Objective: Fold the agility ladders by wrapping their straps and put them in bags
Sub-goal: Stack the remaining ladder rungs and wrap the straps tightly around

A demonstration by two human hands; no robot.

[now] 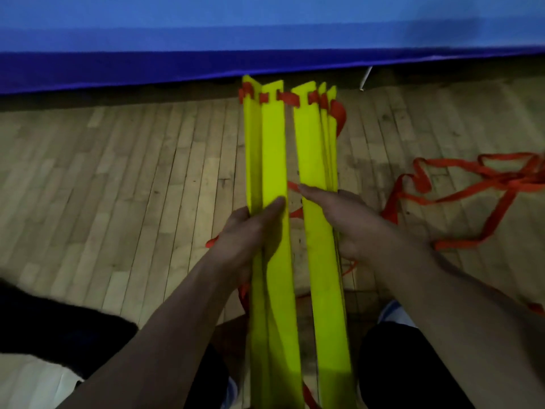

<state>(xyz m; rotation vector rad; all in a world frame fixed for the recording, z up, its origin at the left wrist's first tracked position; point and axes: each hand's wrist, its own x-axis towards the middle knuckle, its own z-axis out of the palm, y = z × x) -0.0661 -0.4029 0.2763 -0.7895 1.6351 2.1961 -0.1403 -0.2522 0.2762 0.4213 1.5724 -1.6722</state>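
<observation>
Rungs' point(318, 261) near ends and strap point(472, 184) run off frame.

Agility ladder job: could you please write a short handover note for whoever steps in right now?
Left hand: gripping the left group of yellow rungs.
Right hand: gripping the right group of rungs; a gap shows between the two groups.
Red strap links the rungs at the far end; more loose strap lies tangled on the wooden floor to the right.
Done: rungs gathered into two groups.
Left: close the groups together, wrap the strap, bag it. No bag identifiable in view.
</observation>
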